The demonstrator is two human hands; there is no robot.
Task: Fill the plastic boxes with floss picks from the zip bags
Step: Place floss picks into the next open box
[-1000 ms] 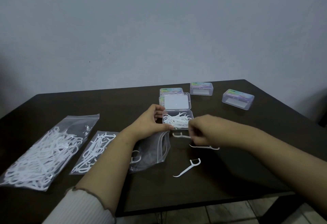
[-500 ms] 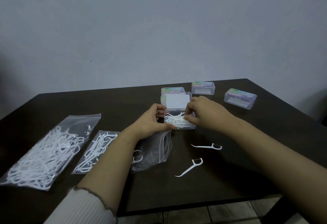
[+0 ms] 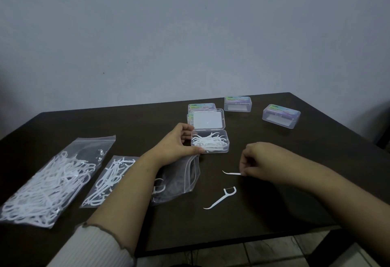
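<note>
An open clear plastic box [image 3: 226, 140] sits mid-table with a heap of white floss picks inside, its lid [image 3: 207, 119] tipped back. My left hand [image 3: 176, 145] holds the box by its left side, thumb at the front corner. To the right, my right hand [image 3: 256, 160] pinches a loose floss pick [image 3: 231, 173] lying on the table. Another loose floss pick [image 3: 221, 198] lies nearer the front. A nearly empty zip bag [image 3: 181, 180] lies under my left wrist. Two fuller zip bags [image 3: 52, 179] [image 3: 109, 179] lie at the left.
Closed clear boxes with coloured labels stand at the back: one behind the open lid [image 3: 201, 106], one further right [image 3: 237, 103] and one at the far right [image 3: 281, 115]. The dark table [image 3: 295, 192] ends at a front edge, with tiled floor below.
My right hand left the open box, where it had put a pick, and came back and down to the pick lying on the table. My left hand stayed on the box.
</note>
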